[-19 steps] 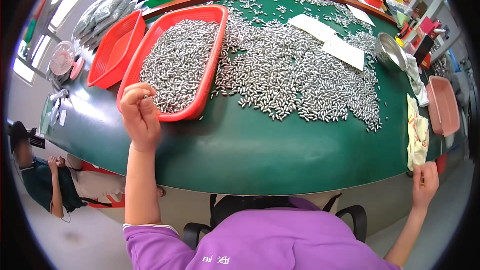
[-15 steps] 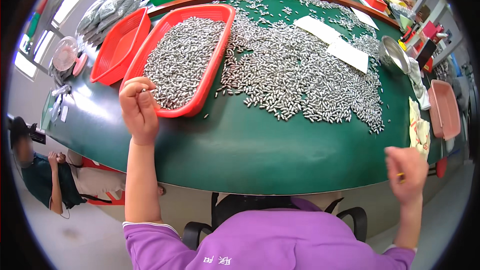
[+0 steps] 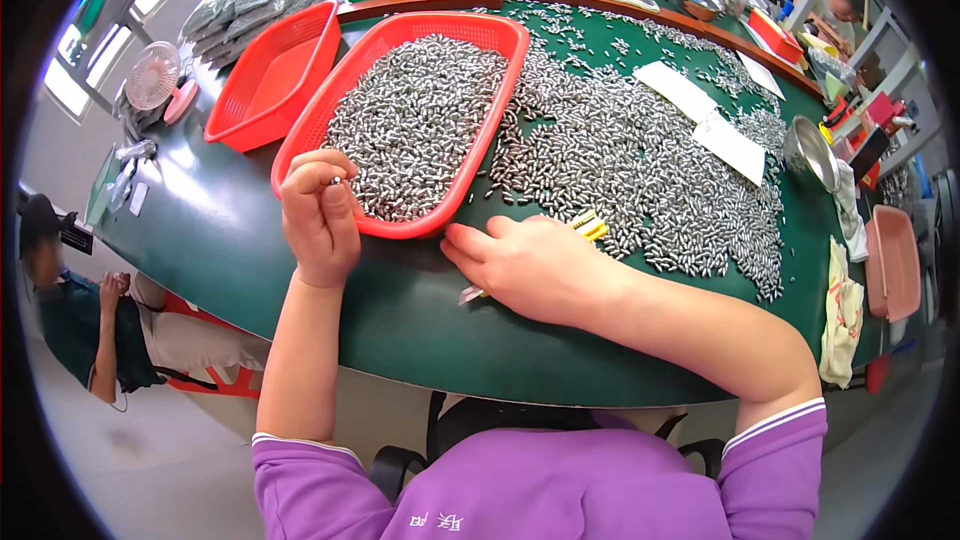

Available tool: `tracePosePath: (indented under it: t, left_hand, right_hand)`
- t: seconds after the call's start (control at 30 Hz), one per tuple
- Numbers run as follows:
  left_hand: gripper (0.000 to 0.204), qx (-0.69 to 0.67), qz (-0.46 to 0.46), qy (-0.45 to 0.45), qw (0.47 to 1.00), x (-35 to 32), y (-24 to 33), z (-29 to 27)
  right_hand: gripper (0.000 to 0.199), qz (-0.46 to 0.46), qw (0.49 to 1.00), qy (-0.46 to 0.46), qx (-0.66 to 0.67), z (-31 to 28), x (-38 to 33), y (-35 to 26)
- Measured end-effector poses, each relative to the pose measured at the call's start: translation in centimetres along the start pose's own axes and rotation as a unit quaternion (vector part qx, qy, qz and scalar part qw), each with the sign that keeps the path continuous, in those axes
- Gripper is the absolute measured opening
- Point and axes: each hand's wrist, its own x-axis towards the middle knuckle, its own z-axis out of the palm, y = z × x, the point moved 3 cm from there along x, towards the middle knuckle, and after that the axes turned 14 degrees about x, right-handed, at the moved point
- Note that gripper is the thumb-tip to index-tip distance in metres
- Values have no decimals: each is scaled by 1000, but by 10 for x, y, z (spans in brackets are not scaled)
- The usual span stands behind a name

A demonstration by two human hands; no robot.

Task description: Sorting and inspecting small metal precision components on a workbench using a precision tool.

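My left hand (image 3: 322, 220) is closed in a pinch on a small silvery metal piece (image 3: 336, 180), just at the front left corner of a red plastic basket (image 3: 287, 155). That basket holds a heap of the same bullet-shaped metal pieces (image 3: 425, 120). My right hand (image 3: 535, 265) lies low on the green table, its fingertips by the basket's front right corner. Tucked in this hand is a slim yellow-handled tool, apparently a utility knife (image 3: 590, 225); its pale tip pokes out below the fingers. Whether the fingertips also touch a loose piece cannot be made out.
Loose metal pieces (image 3: 640, 160) spread widely right of the basket, with white paper sheets (image 3: 728, 145) on them. A second red basket (image 3: 275, 75) stands at left. A metal bowl (image 3: 812, 152) and a pink bin (image 3: 892, 262) are at right. Another person (image 3: 90, 300) sits at far left.
My right hand has swung in from the table's right edge to the basket's front corner, carrying the yellow tool. My left hand keeps its pinch beside the basket. The whole view has shifted slightly.
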Motion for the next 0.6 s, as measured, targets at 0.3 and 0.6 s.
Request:
tracePosePath:
  t: [0.3,0.6]
  left_hand:
    - [9,-34,-23,5,999,1,0,0]
    - [10,-33,-8,7,999,0,-5,4]
  right_hand:
    - [30,30,996,76,-33,6,-3,11]
    - [27,162,984,78,-4,-7,-4,30]
